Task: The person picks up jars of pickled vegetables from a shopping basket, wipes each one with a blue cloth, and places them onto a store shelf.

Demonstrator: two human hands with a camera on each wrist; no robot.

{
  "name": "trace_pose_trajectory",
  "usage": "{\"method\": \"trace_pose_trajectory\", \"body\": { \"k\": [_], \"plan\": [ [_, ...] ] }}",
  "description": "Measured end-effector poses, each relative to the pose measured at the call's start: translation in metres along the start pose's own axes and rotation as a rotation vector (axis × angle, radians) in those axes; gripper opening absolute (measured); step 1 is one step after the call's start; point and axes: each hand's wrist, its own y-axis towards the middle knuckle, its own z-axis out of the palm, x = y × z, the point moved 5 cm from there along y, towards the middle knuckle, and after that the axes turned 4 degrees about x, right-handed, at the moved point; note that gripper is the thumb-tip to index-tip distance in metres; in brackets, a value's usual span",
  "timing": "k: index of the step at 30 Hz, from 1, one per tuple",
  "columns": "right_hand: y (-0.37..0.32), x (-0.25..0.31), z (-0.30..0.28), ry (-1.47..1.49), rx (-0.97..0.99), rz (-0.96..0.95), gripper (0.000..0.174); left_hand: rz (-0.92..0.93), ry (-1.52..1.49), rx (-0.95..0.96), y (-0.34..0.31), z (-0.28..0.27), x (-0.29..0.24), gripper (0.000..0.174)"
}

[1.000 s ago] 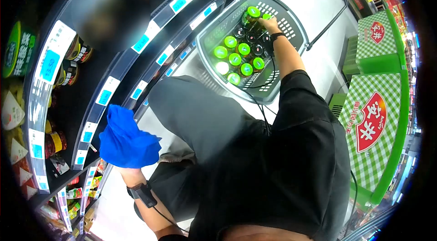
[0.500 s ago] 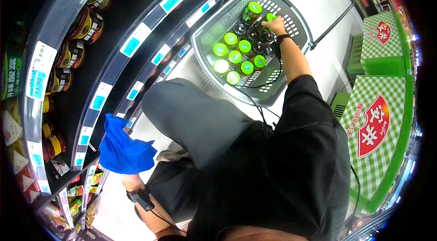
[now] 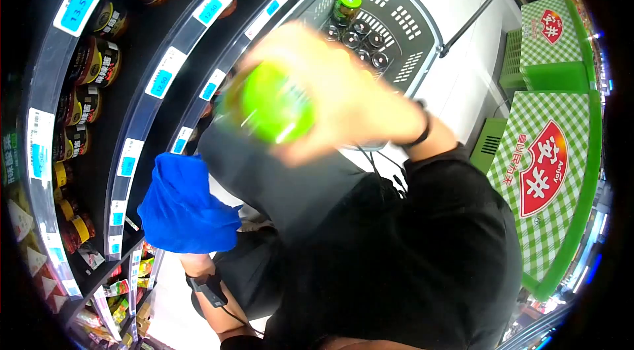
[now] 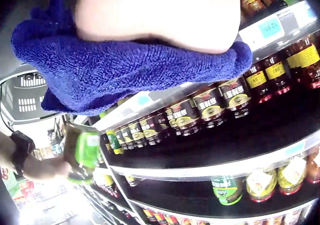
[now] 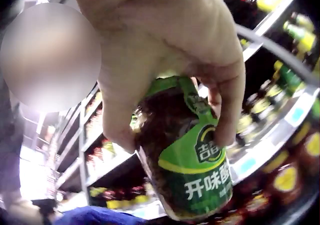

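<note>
My right hand (image 3: 330,96) grips a green-lidded jar (image 3: 274,102), both blurred, above my knee and between the basket and shelf. In the right wrist view, thumb and fingers of the right hand (image 5: 175,50) wrap the top of the jar (image 5: 185,160), which has a green label and dark contents. A blue cloth (image 3: 188,208) covers my left hand beside the lower shelves; its fingers are hidden. The left wrist view shows part of the left hand (image 4: 160,12) against the cloth (image 4: 120,70).
The grey basket (image 3: 422,20) on the floor holds several dark-lidded jars (image 3: 351,39) and a green-lidded one (image 3: 347,6); my right hand and arm hide part of it. Jars line the curved shelves (image 3: 168,76) at left. Green checkered freezers (image 3: 541,172) stand at right.
My right hand has come up out of the basket and moved left with a green-lidded jar. The view of the shelves has shifted slightly; the left hand stays low under the cloth.
</note>
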Motion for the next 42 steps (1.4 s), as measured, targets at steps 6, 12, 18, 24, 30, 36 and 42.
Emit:
{"method": "trace_pose_trajectory", "body": {
  "k": [6, 12, 18, 24, 30, 36, 42],
  "plan": [
    [0.014, 0.11, 0.121, 0.171, 0.049, -0.204, 0.077, -0.075, -0.137, -0.032, -0.006, 0.001, 0.003, 0.042],
    [0.012, 0.111, 0.168, 0.006, 0.021, -0.186, 0.064, -0.266, -0.434, -0.12, -0.017, 0.0, 0.025, 0.044],
    [0.02, 0.096, 0.183, -0.015, -0.161, -0.021, 0.052, -0.465, -0.784, -0.244, -0.025, 0.005, 0.054, 0.045],
    [0.024, 0.099, 0.175, 0.361, -0.209, -0.033, 0.049, -0.541, -0.946, -0.316, -0.037, 0.007, 0.071, 0.047],
    [0.039, 0.112, 0.203, 0.124, -0.045, -0.337, 0.034, -0.594, -1.03, -0.381, -0.043, 0.006, 0.083, 0.049],
    [0.036, 0.114, 0.221, 0.155, 0.088, -0.469, 0.037, -0.648, -1.144, -0.485, -0.043, -0.001, 0.104, 0.051],
    [0.037, 0.117, 0.233, 0.278, -0.274, -0.287, 0.06, -0.686, -1.264, -0.593, -0.039, -0.008, 0.127, 0.053]
  ]
}}
